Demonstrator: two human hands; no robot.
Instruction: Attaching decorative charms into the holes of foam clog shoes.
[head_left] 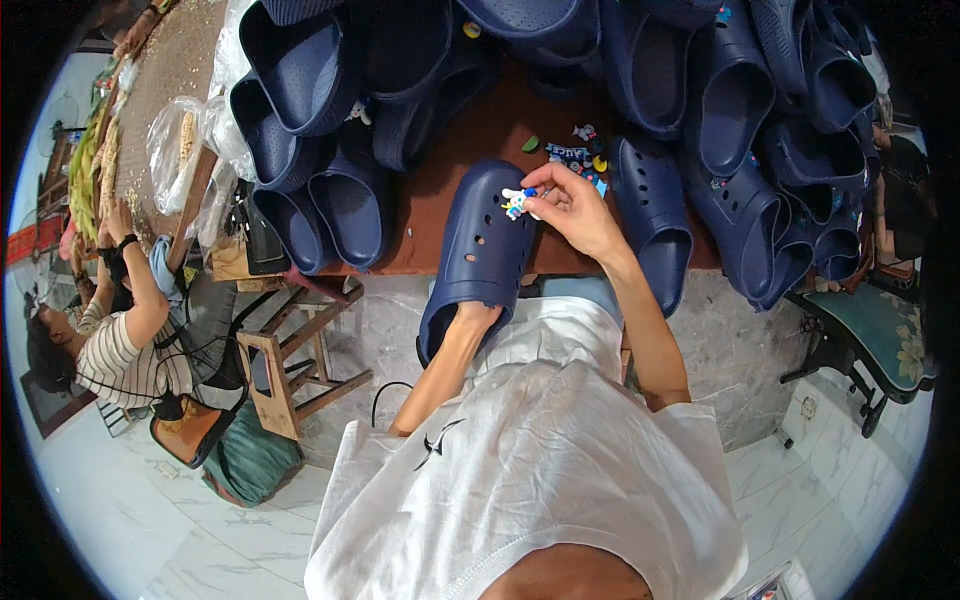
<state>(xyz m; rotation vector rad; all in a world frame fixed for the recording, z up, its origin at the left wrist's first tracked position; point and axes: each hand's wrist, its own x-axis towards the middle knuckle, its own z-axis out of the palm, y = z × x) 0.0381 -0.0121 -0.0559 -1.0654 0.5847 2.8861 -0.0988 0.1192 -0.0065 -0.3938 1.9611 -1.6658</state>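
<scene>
A navy blue clog [458, 225] with round vent holes lies at the table's near edge, its toe pointing away from me. My left hand [478, 316] reaches into its heel opening; the fingers are hidden inside. Between thumb and fingertips, my right hand [578, 212] pinches a small white and blue shoe charm [514, 205] over the holes on the clog's upper. Just beyond that hand is a little pile of loose colourful charms [570, 155], with a green charm [530, 145] apart from it. Another navy clog [640, 165] lies right of my right hand.
Many navy clogs [300, 70] are heaped along the left, back and right of the brown tabletop [425, 235]. A wooden stool [262, 375] stands at the left. Farther left a person in a striped shirt [140, 355] handles corn cobs. A green-topped stand [870, 325] is at the right.
</scene>
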